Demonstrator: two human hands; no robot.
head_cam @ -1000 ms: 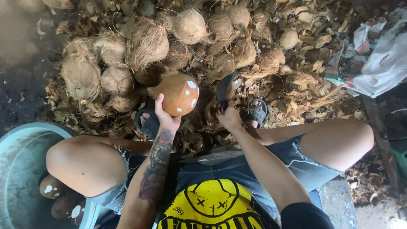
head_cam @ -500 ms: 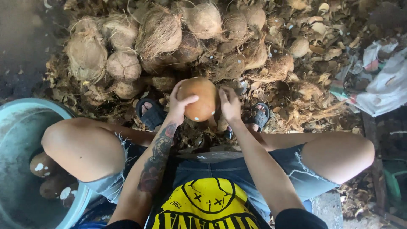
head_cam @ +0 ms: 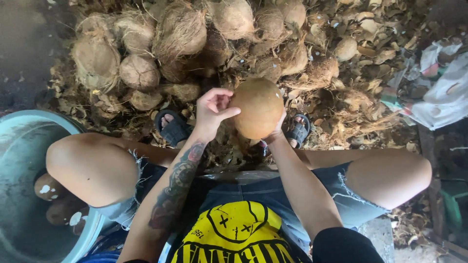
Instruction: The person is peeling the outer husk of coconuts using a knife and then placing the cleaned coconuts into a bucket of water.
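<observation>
By my knee sits the blue tub [head_cam: 29,141], with peeled coconuts in it. My left hand [head_cam: 212,109] curls its fingers loosely, thumb on the smooth brown coconut [head_cam: 257,107]. My right hand [head_cam: 278,130] cups it from underneath, steadying it; those fingers are hidden.

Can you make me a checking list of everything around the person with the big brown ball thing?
Surface: ground of dark dirt, strewn with dry husk scraps.
Job's things: smooth brown peeled coconut held up between the knees.
Clutter: pile of hairy unpeeled coconuts ahead; pale blue tub at the person's left with a few peeled coconuts inside; white plastic bags at the right.
Hands: left hand against the coconut's side, fingers curled; right hand cups it from behind, mostly hidden.
Cables: nothing seen.
Surroundings: dark sandals on both feet, torn denim shorts.
</observation>
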